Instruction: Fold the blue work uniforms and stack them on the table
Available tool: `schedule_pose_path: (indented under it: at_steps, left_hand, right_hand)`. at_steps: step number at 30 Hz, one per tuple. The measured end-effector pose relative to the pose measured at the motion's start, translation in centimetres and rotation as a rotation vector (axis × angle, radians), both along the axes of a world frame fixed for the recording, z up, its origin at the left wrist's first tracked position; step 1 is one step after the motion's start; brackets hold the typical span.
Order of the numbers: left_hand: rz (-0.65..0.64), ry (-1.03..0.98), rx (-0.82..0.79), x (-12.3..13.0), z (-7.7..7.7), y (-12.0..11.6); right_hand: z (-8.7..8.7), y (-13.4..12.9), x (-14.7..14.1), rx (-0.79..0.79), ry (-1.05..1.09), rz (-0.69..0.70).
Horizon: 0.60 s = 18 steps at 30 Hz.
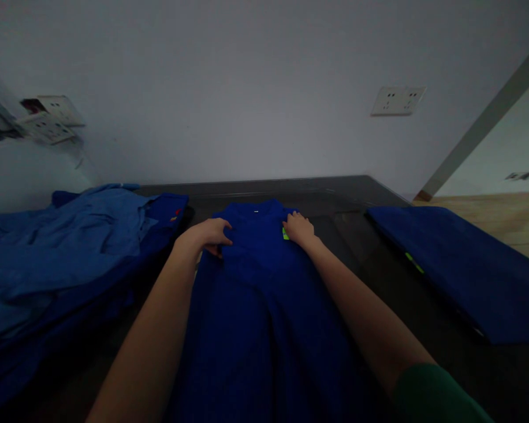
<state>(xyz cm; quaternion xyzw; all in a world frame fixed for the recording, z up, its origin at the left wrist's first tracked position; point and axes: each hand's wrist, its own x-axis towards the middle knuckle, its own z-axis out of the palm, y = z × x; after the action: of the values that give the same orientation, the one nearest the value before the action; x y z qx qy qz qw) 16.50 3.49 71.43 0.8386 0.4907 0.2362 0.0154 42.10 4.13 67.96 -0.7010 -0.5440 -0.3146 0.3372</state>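
Note:
A dark blue garment (251, 264) lies spread out lengthwise in front of me, its collar end toward the wall. My left hand (214, 233) rests at its upper left edge, thumb and fingers apart on the cloth. At the upper right edge, my right hand (298, 227) touches the fabric with its fingers bent down onto it; whether they pinch any cloth is hidden. A yellow-green tag (285, 234) shows beside the right hand. Near the collar there is a small white label (256, 211).
Lighter blue clothes (70, 235) are heaped over dark blue ones at the left. A folded blue garment (462, 264) lies at the right on the dark table (352, 191). Behind rises a wall with sockets (398, 101).

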Motion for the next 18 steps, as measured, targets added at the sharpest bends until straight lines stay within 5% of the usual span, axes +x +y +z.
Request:
schedule_pose_path:
  at_steps: [4,7,11,15,18]
  left_hand:
    - [-0.03,-0.038,-0.075,-0.2,-0.1,0.7]
    - [-0.093,-0.086,0.016,-0.1,0.3,0.7]
    - [-0.35,-0.286,0.179,0.3,-0.1,0.5]
    - [-0.704,-0.626,-0.065,-0.3,-3.0,0.4]
    - [-0.814,-0.709,-0.238,-1.6,-5.9,0.3]
  right_hand:
    - [-1.0,1.2,-0.1,0.012,0.005,-0.025]
    - [-1.3,1.5,0.1,0.029,0.002,-0.017]
    - [-1.5,1.4,0.2,0.083,-0.006,0.008]
    - [-1.6,0.7,-0.1,0.189,-0.014,0.046]
    - [-1.6,-0.3,-0.3,0.302,-0.04,0.127]
